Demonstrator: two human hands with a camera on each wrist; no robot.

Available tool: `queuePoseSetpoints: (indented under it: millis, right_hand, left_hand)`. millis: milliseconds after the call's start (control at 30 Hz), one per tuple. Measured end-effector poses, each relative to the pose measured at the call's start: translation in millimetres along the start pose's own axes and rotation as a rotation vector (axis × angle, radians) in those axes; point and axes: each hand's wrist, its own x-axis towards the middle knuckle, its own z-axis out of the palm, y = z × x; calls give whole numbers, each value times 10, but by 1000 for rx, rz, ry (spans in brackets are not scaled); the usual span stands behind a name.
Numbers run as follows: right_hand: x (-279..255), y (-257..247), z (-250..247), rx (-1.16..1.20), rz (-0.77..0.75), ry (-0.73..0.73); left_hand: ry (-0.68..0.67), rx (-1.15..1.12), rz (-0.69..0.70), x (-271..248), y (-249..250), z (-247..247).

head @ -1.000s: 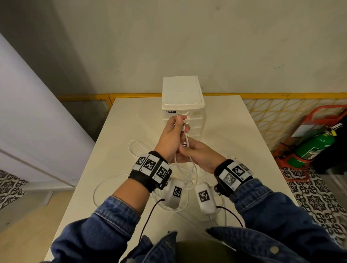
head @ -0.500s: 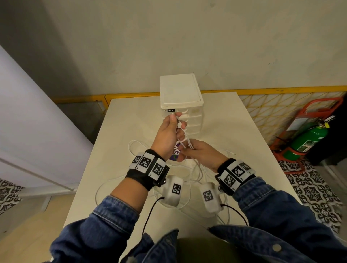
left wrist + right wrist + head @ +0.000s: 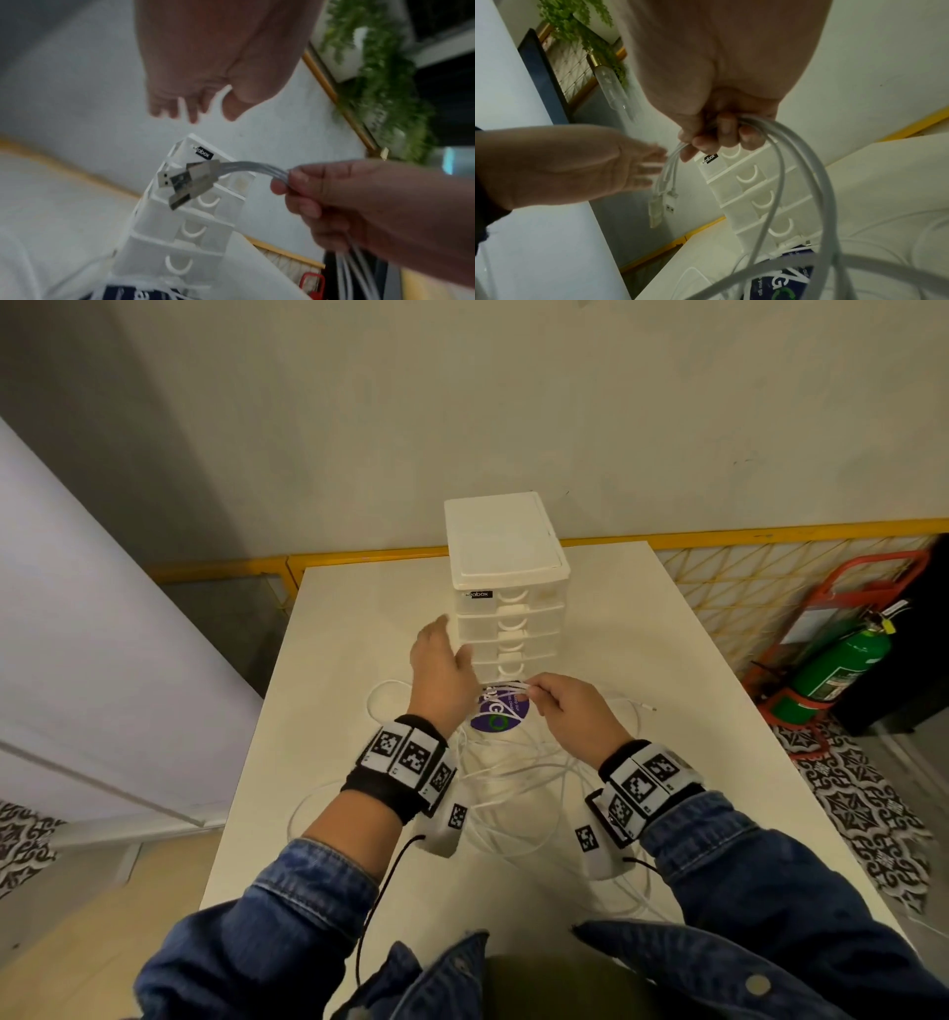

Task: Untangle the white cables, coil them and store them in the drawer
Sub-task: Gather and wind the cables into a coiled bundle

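Several white cables (image 3: 513, 778) lie tangled on the white table (image 3: 667, 660) between my wrists. My right hand (image 3: 536, 698) pinches a bundle of them near their ends. The USB plugs (image 3: 189, 182) stick out past its fingers (image 3: 718, 138) toward the drawers. My left hand (image 3: 452, 642) is open and holds nothing. It hovers just left of the white drawer unit (image 3: 506, 567), level with its middle drawers. All the drawers look closed. In the right wrist view loops of cable (image 3: 805, 182) hang down from my grip.
A round purple sticker (image 3: 495, 719) lies on the table under the cables, in front of the drawer unit. One cable plug (image 3: 648, 707) lies to the right. A green fire extinguisher (image 3: 837, 670) stands on the floor right of the table. The wall is close behind.
My left hand has let go of the cable ends and opened, moving left beside the drawers. My right hand keeps the bundle and has dropped lower and to the right.
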Motion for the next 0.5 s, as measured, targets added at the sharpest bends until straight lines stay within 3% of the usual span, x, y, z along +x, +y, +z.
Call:
queuePoseSetpoints:
  millis: [67,167,300,500]
  right_hand:
    - [6,-38,-1,5,-20,-8]
    - [22,-100,-42,50,-35,57]
    - [43,-139,-210,163,-61,114]
    - [60,-128,-374,249,-120,109]
  left_hand:
    - [-174,-46,179,-66,50,28]
    - [-511,-58,180,-175,81,57]
    - [-569,-181,91,-208,116,48]
    - [-723,-679,-25,-213,286,-45]
